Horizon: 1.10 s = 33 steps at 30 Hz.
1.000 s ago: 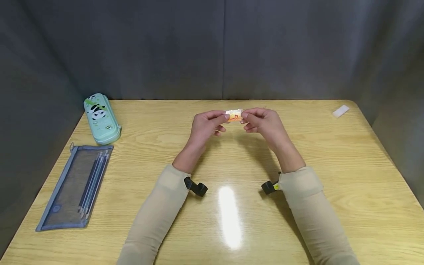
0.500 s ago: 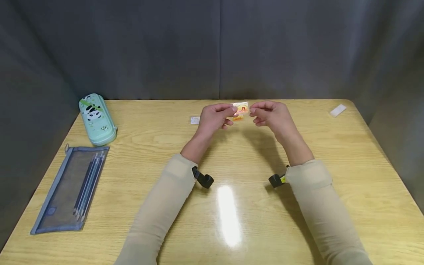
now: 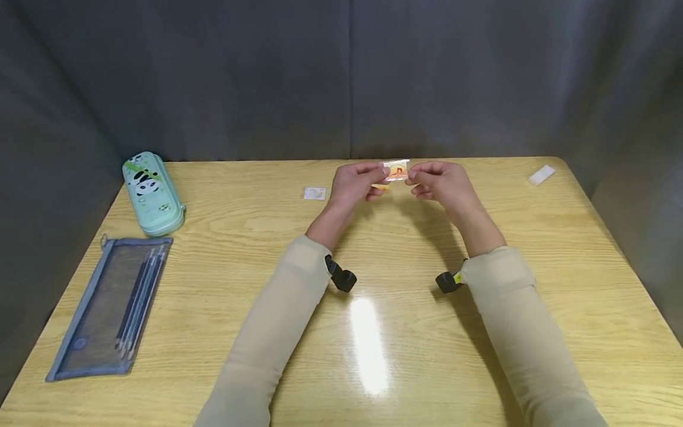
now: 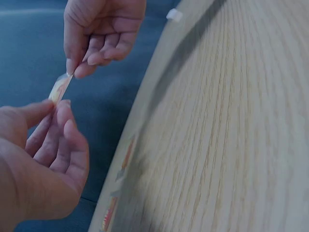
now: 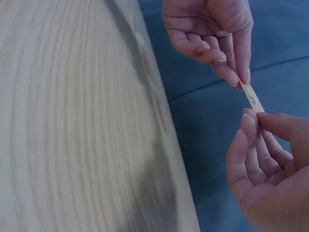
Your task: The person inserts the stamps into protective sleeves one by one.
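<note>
A small flat piece with orange and yellow print and a shiny clear edge (image 3: 397,170) is stretched between both hands above the table's far edge. My left hand (image 3: 353,185) pinches its left end between thumb and fingers. At its right end, the thumb and fingertips of my right hand (image 3: 444,185) pinch it. The left wrist view shows the piece (image 4: 59,91) nearly edge-on, taut between the fingertips. Partly hidden under the left fingers, an orange printed piece (image 3: 382,187) lies on the table. A pale rectangular piece (image 3: 315,193) lies left of that hand.
A mint panda pencil case (image 3: 153,193) stands at the table's back left. In front of it lies a blue mesh zip pouch (image 3: 104,308) with several pencils (image 3: 141,302) inside. A white eraser (image 3: 542,175) lies at the far right. Dark curtains (image 3: 267,77) hang behind the table.
Both hands have moved rightward and slightly farther away, carrying the pinched piece along. The pale piece and the orange piece on the table have come into view from behind the left hand.
</note>
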Each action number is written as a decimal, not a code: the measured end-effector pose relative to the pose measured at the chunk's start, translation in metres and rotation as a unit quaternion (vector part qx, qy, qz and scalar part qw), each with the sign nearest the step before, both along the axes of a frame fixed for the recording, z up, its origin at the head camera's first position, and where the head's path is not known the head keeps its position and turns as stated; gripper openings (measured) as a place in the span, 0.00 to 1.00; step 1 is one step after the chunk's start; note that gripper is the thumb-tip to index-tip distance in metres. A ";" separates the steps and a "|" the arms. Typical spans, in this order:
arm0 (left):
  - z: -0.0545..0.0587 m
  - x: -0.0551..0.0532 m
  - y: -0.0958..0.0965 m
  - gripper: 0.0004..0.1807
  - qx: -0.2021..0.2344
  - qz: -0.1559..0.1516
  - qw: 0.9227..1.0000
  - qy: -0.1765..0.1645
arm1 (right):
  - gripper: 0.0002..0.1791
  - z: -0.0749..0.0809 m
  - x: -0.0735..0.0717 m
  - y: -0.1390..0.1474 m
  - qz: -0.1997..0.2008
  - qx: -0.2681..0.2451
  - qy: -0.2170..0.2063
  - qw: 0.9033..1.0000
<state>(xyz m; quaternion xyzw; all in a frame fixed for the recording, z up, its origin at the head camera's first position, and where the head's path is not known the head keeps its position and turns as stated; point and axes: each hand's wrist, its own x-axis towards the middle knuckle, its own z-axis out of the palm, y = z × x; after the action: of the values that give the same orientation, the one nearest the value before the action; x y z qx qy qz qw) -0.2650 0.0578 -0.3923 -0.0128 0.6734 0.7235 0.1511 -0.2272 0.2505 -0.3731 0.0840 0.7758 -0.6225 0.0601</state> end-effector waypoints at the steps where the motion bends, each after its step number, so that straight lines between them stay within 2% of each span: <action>1: -0.002 -0.001 0.002 0.13 -0.001 -0.001 1.000 -0.004 | 0.14 -0.001 -0.001 0.002 -0.001 0.003 -0.006 1.000; 4: -0.005 -0.003 0.007 0.11 -0.007 -0.003 1.000 -0.015 | 0.15 -0.004 -0.003 0.009 -0.010 0.025 -0.018 0.999; 8: -0.007 -0.005 0.013 0.08 -0.036 0.001 0.999 -0.008 | 0.16 -0.009 -0.007 0.017 -0.015 0.051 -0.026 0.998; 13: -0.009 -0.004 0.017 0.06 -0.098 0.002 0.995 0.010 | 0.15 -0.016 -0.013 0.020 -0.012 0.071 -0.037 0.997; 18: -0.010 -0.003 0.014 0.04 -0.145 -0.003 0.989 0.007 | 0.15 -0.020 -0.016 0.015 -0.005 0.084 -0.046 0.995; 21: -0.010 -0.005 0.014 0.06 -0.165 -0.004 0.986 0.002 | 0.15 -0.023 -0.018 0.012 -0.005 0.082 -0.051 0.995; 27: -0.014 -0.007 0.019 0.16 -0.207 -0.005 0.978 -0.007 | 0.14 -0.030 -0.021 0.009 -0.018 0.064 -0.072 0.995; 33: -0.018 -0.005 0.026 0.17 -0.229 -0.043 0.973 0.008 | 0.13 -0.034 -0.022 0.010 -0.033 0.068 -0.099 0.992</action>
<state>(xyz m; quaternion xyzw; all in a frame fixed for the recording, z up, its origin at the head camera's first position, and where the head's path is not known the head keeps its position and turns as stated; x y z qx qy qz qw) -0.2697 0.0837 -0.4103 -0.0118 0.8221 0.5433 0.1697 -0.2494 0.2608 -0.4066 0.1745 0.8032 -0.5587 0.1104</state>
